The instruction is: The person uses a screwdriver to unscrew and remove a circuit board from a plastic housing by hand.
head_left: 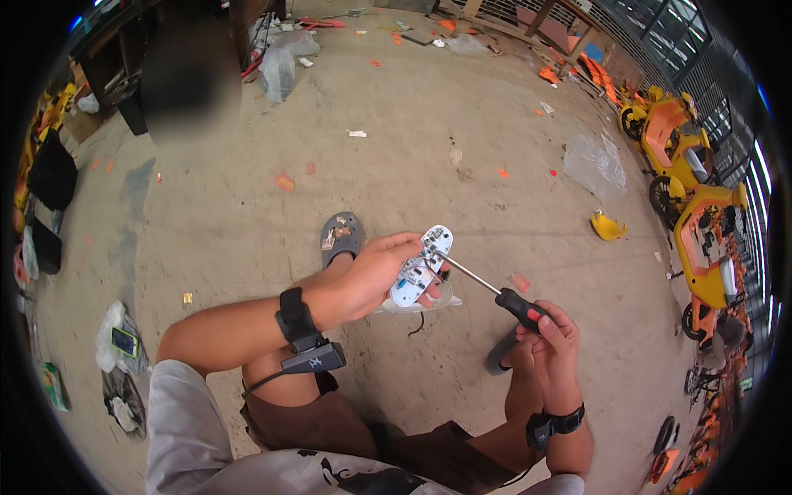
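My left hand (363,279) grips a white, long circuit board (409,289) with rounded ends, thumb on its upper edge and fingers underneath. Small dark parts and thin wires dot the board's face. Below it shows a clear plastic piece (445,299), partly hidden by the board and fingers; I cannot tell whether the two are joined. A short dark wire (417,324) hangs beneath. In my right hand (557,346) is a screwdriver (477,275) with a black handle and a steel shaft. Its tip meets the board near the upper middle, among the wires.
Yellow scooters (701,247) line the right side. A yellow shell piece (608,225) and a clear plastic bag (594,167) lie on the concrete floor. At the left, a phone (124,341) rests on a plastic bag. Orange scraps are scattered about. My grey clog (341,235) is beyond the left hand.
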The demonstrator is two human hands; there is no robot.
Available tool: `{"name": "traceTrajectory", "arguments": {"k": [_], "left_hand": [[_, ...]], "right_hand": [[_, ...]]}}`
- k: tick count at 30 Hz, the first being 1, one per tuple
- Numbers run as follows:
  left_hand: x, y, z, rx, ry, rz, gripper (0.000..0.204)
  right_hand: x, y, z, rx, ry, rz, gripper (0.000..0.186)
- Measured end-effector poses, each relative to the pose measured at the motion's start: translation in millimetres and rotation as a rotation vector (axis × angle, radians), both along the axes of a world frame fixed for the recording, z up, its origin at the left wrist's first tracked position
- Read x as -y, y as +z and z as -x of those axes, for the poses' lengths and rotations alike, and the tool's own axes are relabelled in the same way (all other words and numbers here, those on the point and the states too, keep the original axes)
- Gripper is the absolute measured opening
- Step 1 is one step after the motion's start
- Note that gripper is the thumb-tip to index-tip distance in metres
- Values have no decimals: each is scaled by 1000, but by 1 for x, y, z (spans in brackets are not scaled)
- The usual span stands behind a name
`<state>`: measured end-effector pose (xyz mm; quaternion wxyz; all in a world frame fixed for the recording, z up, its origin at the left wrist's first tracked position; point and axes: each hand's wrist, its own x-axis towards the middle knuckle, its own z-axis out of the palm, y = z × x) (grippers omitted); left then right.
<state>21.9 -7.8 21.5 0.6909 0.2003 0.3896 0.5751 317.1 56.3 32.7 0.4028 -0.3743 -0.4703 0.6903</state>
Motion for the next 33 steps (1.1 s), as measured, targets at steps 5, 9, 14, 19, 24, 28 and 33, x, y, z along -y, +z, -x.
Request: {"name": "traceTrajectory", "arguments": {"k": [5, 9, 14, 19, 24, 28, 33], "left_hand": [[0, -1, 2, -1, 22, -106, 33], [2, 1, -2, 3, 70, -101, 34], [5, 7, -4, -31, 126, -120, 30], [6, 7, -4, -47, 115, -99, 31], [6, 7, -3, -67, 91, -82, 37], [6, 9, -5, -50, 93, -75, 37], [5, 7, -5, -36, 77, -81, 36]], "right_hand": [[2, 6, 0, -11, -15, -80, 31], [1, 5, -4, 7, -19, -115, 30], [1, 0, -6, 58, -29, -63, 30], [2, -2, -3, 74, -62, -102, 31], [3, -2, -2, 100, -74, -126, 31], [2, -2, -1, 89, -81, -142, 33], [1, -4, -4, 113, -82, -159, 34]]}}
